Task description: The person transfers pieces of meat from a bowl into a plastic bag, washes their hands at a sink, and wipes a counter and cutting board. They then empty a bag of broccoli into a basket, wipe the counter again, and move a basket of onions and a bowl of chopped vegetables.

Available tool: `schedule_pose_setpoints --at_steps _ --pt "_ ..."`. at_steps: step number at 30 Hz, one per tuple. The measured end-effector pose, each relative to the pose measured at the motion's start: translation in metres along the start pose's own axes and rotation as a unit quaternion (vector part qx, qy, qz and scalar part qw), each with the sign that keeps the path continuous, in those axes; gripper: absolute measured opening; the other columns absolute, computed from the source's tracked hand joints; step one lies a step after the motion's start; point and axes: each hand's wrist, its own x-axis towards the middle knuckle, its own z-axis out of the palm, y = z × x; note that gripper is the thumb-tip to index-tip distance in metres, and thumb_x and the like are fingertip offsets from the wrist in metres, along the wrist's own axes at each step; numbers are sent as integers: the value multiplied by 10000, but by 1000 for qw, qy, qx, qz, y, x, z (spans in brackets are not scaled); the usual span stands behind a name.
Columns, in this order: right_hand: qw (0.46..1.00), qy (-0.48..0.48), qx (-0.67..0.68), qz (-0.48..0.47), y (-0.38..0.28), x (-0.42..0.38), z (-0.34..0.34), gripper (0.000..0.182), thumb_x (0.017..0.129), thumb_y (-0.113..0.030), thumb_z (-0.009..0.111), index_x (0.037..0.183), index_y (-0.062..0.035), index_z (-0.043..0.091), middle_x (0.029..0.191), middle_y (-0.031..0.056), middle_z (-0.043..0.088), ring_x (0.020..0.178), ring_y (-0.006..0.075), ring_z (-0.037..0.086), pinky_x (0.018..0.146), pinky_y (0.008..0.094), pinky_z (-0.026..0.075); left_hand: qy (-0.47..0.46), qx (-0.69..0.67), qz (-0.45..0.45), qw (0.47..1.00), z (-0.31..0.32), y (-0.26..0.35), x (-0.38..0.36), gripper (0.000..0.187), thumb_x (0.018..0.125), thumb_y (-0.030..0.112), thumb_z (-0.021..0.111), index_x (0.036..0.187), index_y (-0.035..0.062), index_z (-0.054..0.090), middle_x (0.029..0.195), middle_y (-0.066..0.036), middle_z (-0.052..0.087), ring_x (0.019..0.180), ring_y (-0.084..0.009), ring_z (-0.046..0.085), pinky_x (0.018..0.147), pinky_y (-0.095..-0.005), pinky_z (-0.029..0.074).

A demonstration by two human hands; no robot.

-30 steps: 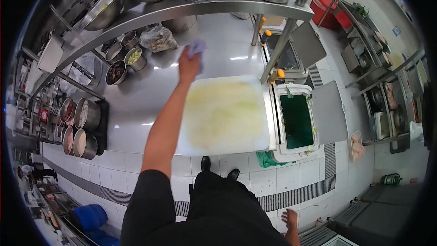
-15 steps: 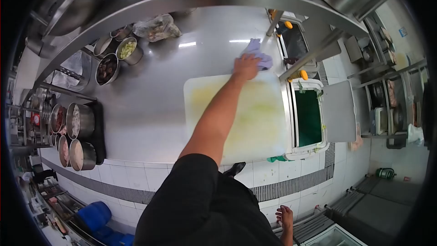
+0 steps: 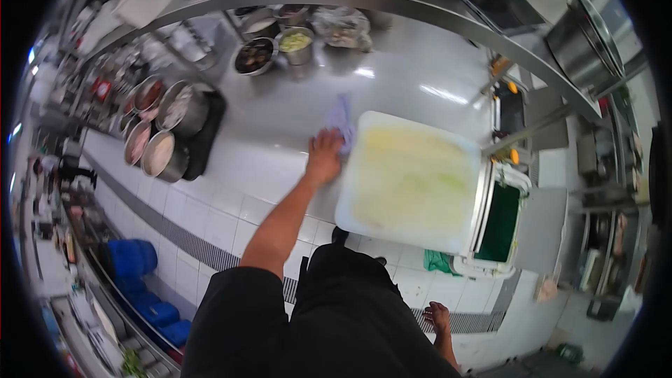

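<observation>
On the steel surface, left hand pinching a cloth beside the cutting board; right hand hanging loosely spread. Risk: nudging the board off the edge.

left hand and its purple cloth now sit at the cutting board's left edge, down from its far right corner.

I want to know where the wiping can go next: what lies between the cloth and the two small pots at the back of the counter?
Head view: only bare steel counter between cloth and pots.
</observation>
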Motion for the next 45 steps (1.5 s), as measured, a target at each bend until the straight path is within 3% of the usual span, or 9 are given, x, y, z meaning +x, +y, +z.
schedule_pose_setpoints --at_steps 7,12,18,27,31,38,40,42,45 --pt "993 -45 -36 -107 -77 67 -20 399 896 -353 554 1170 -65 530 939 84 618 766 210 631 624 342 495 -21 -25 -239 970 -23 -9 -280 310 770 162 627 1074 105 630 1108 -161 608 1051 -361 569 878 -435 470" --pt "979 -117 -104 -133 -96 90 -14 449 875 -378 545 1202 -71 510 966 92 621 778 233 628 672 380 491 -300 -5 -590 750 6 -60 -605 305 811 291 573 974 66 699 988 -120 701 932 -271 673 760 -383 538" --pt "905 -276 -323 -10 -91 96 5 392 871 -360 538 1196 -145 582 1003 21 657 824 182 644 729 371 471 66 -452 -768 449 -25 21 -701 359 798 271 628 1021 -10 645 977 -170 695 842 -294 687 675 -370 543" --pt "760 -396 -430 -285 -151 -60 287 563 927 -521 508 1328 -125 503 1144 40 628 1088 208 572 894 371 456 68 -451 -575 679 -71 -5 -439 426 770 212 603 1168 59 602 830 -118 674 675 -184 622 627 -346 519" --pt "844 -489 -98 -195 -168 -104 423 612 919 -530 508 1305 -56 468 1113 113 617 962 246 626 797 400 525 70 -538 -223 810 -157 19 -381 672 862 364 666 1427 154 368 1402 -190 417 1251 -310 451 1044 -396 379" --pt "837 -225 -91 -491 -303 -134 480 549 906 -419 594 1220 27 536 1105 143 607 917 244 618 784 351 506 93 -357 -561 741 -4 -128 -617 452 887 342 584 1264 96 552 1175 -177 623 1053 -323 611 902 -408 491" --pt "768 -175 -170 -592 -321 -146 494 606 916 -408 583 1284 63 479 1255 203 538 1142 291 526 973 380 410 26 -109 -478 871 71 -137 -754 307 854 307 537 990 76 686 1072 -178 654 1000 -370 611 862 -440 503" --pt "680 -95 -310 -657 -346 -96 501 664 922 -417 567 1349 67 411 1382 242 429 1317 328 371 1093 408 278 -30 -251 -804 538 31 -108 -808 311 790 284 547 936 62 709 1058 -194 664 1007 -380 620 866 -452 502" --pt "585 -12 -432 -686 -351 -18 530 670 928 -425 551 1385 35 381 1439 246 360 1359 356 311 1116 436 240 2 -290 -875 388 12 -60 -864 333 772 283 535 930 45 706 1061 -203 660 1021 -381 618 881 -445 496"
